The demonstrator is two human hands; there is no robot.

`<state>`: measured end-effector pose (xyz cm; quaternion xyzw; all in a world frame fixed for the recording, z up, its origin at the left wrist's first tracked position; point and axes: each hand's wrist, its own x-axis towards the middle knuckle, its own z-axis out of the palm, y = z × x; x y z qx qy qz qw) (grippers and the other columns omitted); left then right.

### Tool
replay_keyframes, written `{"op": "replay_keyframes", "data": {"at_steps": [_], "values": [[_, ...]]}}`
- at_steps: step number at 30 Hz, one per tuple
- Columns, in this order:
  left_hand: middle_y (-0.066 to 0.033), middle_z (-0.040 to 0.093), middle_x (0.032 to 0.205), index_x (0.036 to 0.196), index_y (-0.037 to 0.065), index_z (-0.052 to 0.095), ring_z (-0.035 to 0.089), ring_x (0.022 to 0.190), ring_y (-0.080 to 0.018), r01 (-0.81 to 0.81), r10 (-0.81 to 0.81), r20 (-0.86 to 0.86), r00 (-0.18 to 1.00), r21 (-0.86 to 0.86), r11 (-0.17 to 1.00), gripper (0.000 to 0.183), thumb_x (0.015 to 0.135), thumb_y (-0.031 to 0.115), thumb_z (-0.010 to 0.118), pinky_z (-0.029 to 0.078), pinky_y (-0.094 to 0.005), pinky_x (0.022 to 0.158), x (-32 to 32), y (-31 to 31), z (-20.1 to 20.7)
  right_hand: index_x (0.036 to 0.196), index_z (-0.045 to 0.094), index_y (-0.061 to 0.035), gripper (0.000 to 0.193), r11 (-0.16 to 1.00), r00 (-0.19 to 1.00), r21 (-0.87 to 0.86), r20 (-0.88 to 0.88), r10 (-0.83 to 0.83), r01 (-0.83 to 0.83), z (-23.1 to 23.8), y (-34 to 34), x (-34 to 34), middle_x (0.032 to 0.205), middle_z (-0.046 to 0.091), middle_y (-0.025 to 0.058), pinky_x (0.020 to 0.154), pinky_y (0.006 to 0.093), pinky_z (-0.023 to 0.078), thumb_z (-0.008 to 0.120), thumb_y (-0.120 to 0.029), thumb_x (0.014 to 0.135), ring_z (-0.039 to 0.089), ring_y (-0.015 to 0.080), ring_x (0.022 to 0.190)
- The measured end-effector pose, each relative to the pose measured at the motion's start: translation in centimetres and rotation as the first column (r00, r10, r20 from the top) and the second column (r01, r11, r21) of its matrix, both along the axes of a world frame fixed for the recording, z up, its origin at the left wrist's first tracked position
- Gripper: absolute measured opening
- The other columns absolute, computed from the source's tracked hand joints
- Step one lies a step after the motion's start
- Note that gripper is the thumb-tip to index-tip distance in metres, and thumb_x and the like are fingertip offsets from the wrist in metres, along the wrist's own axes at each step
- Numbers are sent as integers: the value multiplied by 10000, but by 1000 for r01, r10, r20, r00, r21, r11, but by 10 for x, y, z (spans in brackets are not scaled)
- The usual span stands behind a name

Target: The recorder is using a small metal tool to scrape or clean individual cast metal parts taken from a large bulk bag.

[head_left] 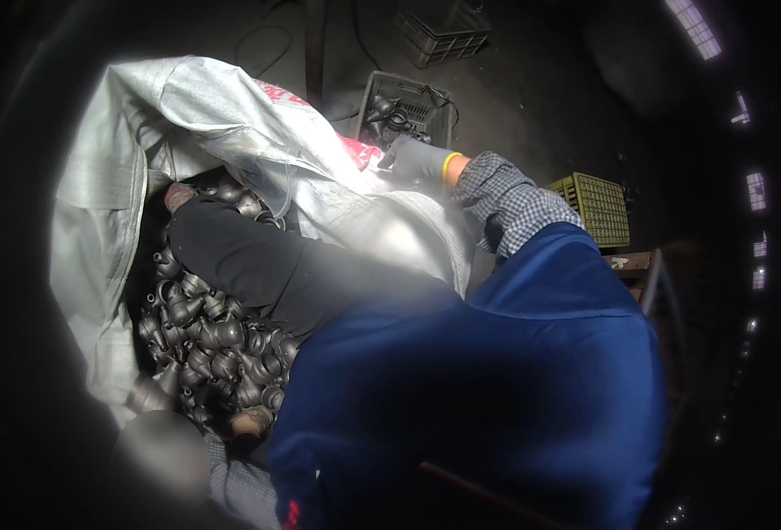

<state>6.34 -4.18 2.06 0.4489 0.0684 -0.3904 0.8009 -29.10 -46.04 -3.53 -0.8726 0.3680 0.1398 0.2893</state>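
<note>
A big white woven sack point(99, 221) lies opened out, holding a heap of dark grey metal pipe-like fittings point(218, 353). My right hand point(418, 161), in a grey glove with a yellow cuff, is at the sack's far right edge, its fingers closed on the fabric near a red-printed patch. My left hand point(162, 455), also looking grey-gloved, is a blurred shape at the near left edge of the sack; its fingers cannot be made out. My dark-trousered leg point(258, 265) reaches across the fittings, with shoes showing among them.
Beyond the sack stands a grey plastic crate point(434, 110) with more dark fittings inside. Another crate point(448, 44) is farther back. At right are a yellow slatted crate point(598, 208) and a stand with a metal leg point(664, 291). A dark post point(315, 49) rises behind the sack.
</note>
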Motion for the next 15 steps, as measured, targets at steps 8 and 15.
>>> {"op": "replay_keyframes", "data": {"at_steps": [8,15], "values": [[-173,509,1299,1336,42,447,499,1178,-326,29,-30,-31,999,-50,998,670,926,571,433,401,-475,1008,-9,-17,-5,1124,702,-123,411,835,771,287,328,-546,470,-10,3,-6,789,675,83,613,308,501,586,-70,733,621,160,667],[-174,536,1258,1302,54,477,523,1135,-322,-348,347,-45,937,-32,937,642,916,567,474,412,-468,1000,-18,87,0,1132,625,68,365,760,891,624,221,-397,183,72,8,7,672,614,34,503,209,420,561,-84,806,535,68,533]]}}
